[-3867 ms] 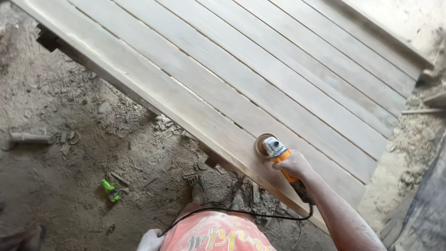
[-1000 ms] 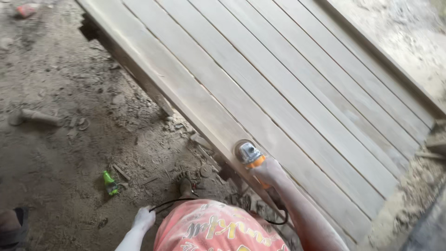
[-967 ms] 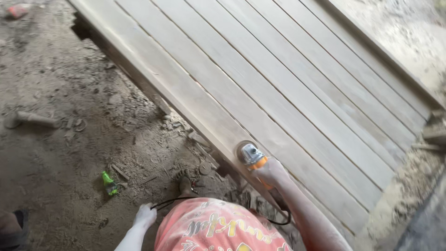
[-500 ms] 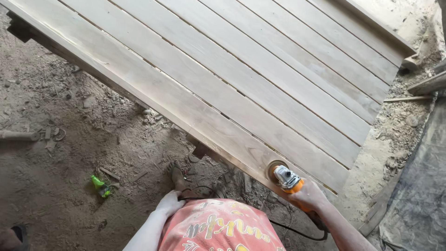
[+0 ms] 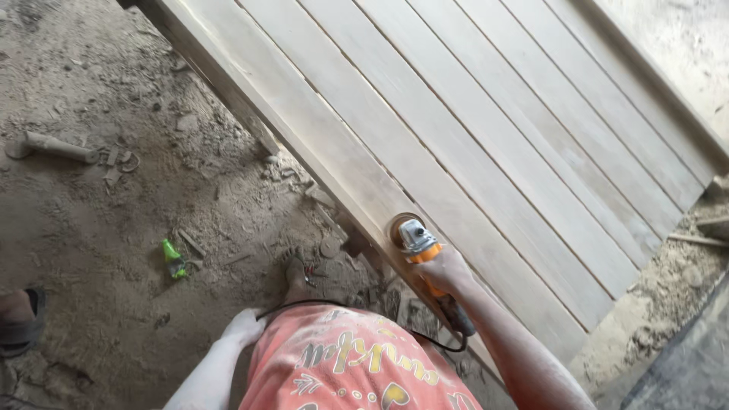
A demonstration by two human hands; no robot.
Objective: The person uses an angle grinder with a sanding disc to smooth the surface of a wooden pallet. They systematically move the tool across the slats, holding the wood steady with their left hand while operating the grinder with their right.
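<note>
On the near edge board of the panel point(image 5: 486, 152), your right hand point(image 5: 446, 272) has the grinder point(image 5: 419, 250) seated, disc flat on the wood close to the near-left edge. Fingers are clamped round the orange body, the dark handle runs back under your forearm, and the cord point(image 5: 444, 345) loops down behind it.

Changes over the last few seconds:
- Half a second ago the disc sat further right along the same board, nearer the panel's right end. Now it is back left, so you are stroking along the edge rather than dwelling on one spot.
- A second ago it was about where it is now. Reads as a short back-and-forth pass on one stretch.
- It stays on the edge board throughout; the far boards show no tool on them in any frame.

Your left hand point(image 5: 244, 328) hangs low by your hip, dusted white, close to the cord where it crosses in front of you. Fingers look loosely curled, holding nothing I can make out. It has kept off the panel the whole time, so this is one-handed work.

Ground to the left: dusty floor point(image 5: 114, 228), green bottle point(image 5: 174, 258), a stick-like piece point(image 5: 57, 146) far left, a sandalled foot point(image 5: 19, 323) at the left frame edge.
</note>
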